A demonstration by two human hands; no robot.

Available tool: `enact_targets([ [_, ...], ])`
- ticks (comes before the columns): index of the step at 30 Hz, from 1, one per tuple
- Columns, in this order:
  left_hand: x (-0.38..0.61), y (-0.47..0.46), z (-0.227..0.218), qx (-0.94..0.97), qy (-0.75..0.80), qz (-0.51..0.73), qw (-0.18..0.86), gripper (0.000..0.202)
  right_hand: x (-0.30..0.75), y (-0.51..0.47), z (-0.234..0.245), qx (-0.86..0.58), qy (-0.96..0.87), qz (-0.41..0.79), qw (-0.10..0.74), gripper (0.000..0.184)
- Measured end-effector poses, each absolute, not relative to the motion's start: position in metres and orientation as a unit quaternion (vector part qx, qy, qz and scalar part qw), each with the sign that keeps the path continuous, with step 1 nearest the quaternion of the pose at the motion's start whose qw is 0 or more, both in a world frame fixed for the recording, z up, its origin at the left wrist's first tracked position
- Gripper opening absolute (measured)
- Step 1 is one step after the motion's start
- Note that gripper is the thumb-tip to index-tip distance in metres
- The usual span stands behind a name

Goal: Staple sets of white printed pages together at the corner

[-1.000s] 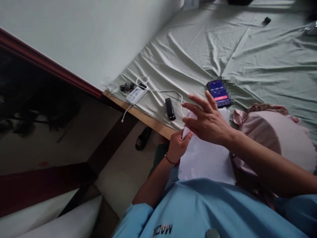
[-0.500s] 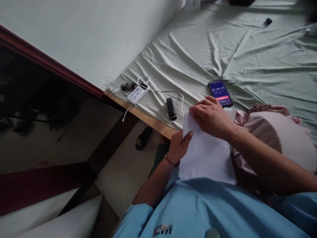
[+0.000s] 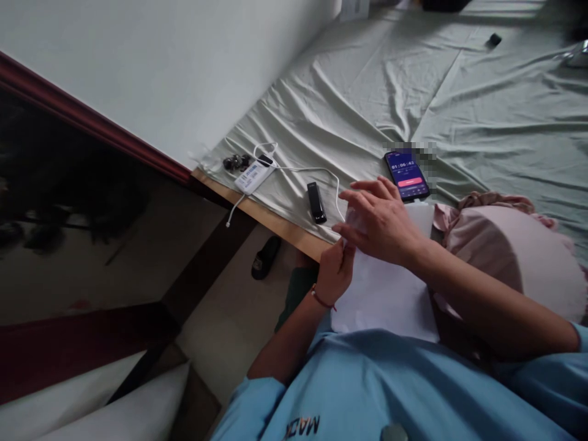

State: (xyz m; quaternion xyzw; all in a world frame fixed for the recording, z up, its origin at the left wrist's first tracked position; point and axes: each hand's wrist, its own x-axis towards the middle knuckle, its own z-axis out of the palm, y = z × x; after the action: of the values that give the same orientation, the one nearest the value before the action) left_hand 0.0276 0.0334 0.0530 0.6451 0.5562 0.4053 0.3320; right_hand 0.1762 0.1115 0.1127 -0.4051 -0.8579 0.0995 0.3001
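Observation:
White sheets of paper (image 3: 390, 300) lie on my lap against the blue shirt, their upper part covered by my hands. My left hand (image 3: 337, 267) grips the paper's left edge near its upper corner, thumb and fingers closed. Over the top of the paper, my right hand (image 3: 379, 217) is palm down with its fingers spread and slightly bent. Its thumb comes close to the left hand's fingertips; whether they touch is hard to see. Just beyond the right hand lies a phone (image 3: 408, 174) with a lit timer screen.
On the bed sheet (image 3: 367, 104) lie a black slim device (image 3: 316, 202), a white power bank (image 3: 254, 176) with a white cable (image 3: 316, 168), and small dark round items (image 3: 236, 162). A pink pillow (image 3: 496, 257) is at my right. A black slipper (image 3: 265, 257) lies on the floor below the wooden bed edge (image 3: 285, 228).
My right hand's fingers have spread and lifted somewhat from the paper's top, the thumb now showing at the left. My left hand has turned, its fingers closing at the paper's edge.

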Motion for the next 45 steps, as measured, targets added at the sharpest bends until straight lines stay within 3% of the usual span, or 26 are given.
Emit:
enact_targets([
  [9, 0.030, 0.030, 0.053, 0.658, 0.554, 0.401, 0.316, 0.029, 0.168, 0.111, 0.114, -0.412, -0.846, 0.121, 0.317, 0.015],
  [14, 0.030, 0.028, 0.052, 0.657, 0.546, 0.404, 0.328, 0.033, 0.167, 0.113, 0.115, -0.421, -0.849, 0.140, 0.286, 0.021],
  [19, 0.024, 0.027, 0.049, 0.619, 0.561, 0.408, 0.368, 0.048, 0.179, 0.119, 0.117, -0.395, -0.860, 0.150, 0.285, 0.033],
  [28, 0.015, 0.006, 0.028, 0.580, 0.554, 0.401, 0.443, 0.051, 0.191, 0.127, 0.108, -0.379, -0.886, 0.160, 0.216, 0.037],
  [36, 0.007, -0.016, 0.015, 0.431, 0.591, 0.449, 0.514, 0.068, 0.157, 0.146, 0.093, -0.399, -0.883, 0.186, 0.166, 0.038],
  [42, -0.002, 0.006, 0.025, 0.461, 0.646, 0.429, 0.431, 0.078, 0.137, 0.139, 0.098, -0.367, -0.898, 0.186, 0.154, 0.034],
  [45, -0.003, 0.022, 0.027, 0.492, 0.626, 0.444, 0.411, 0.073, 0.134, 0.136, 0.099, -0.355, -0.904, 0.177, 0.160, 0.034],
])
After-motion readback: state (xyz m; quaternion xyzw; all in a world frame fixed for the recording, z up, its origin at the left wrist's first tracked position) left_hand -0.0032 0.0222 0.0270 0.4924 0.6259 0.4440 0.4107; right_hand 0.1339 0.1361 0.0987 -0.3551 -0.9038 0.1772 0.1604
